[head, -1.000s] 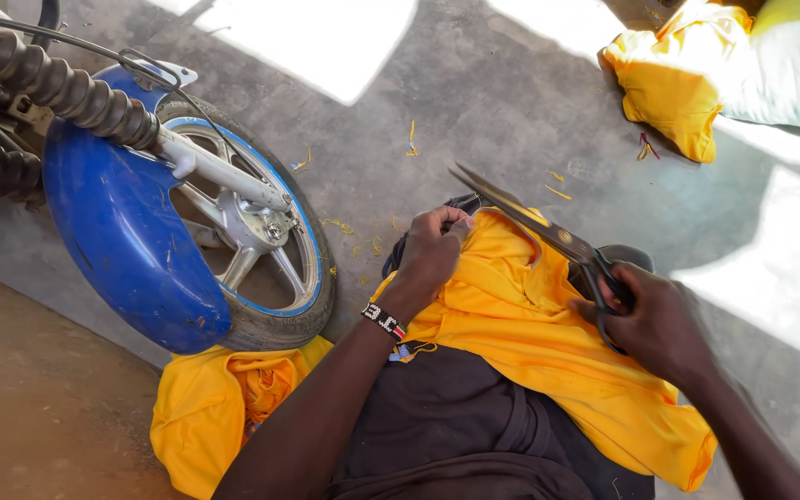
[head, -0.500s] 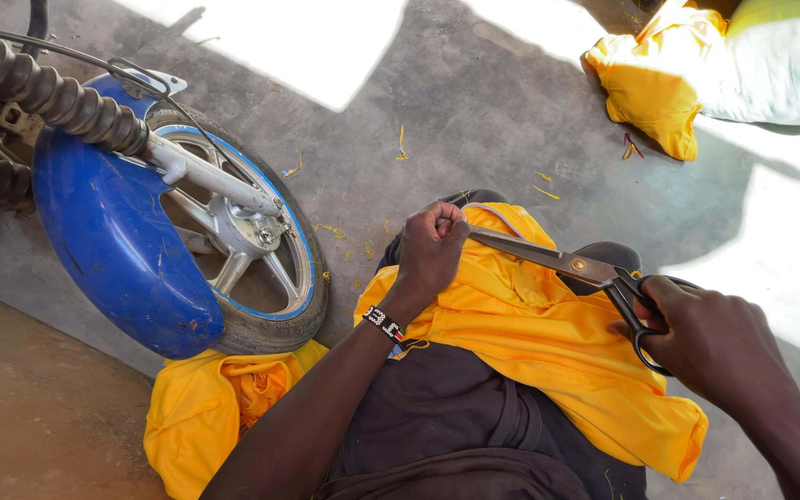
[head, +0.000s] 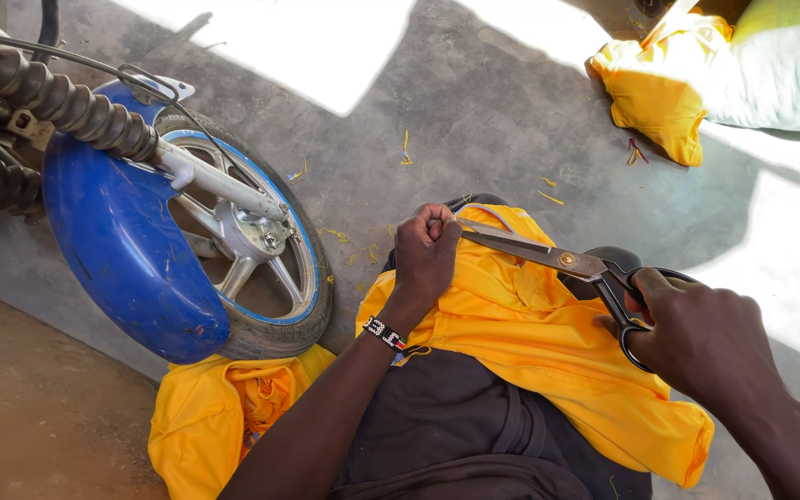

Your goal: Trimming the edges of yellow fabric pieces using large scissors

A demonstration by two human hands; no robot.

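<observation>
- Yellow cloth [head: 548, 352] is lying over the person's lap, beside the wheel [head: 233, 250]; it looks soft and light, best pinched at an edge.
- Left hand [head: 426, 255] is closing on the cloth's top edge.
- Right hand [head: 696, 338] is gripping one pair of scissors [head: 557, 261], blades nearly closed.
- Three yellow cloth pieces are showing: lap, under the wheel, far from the wheel.
</observation>
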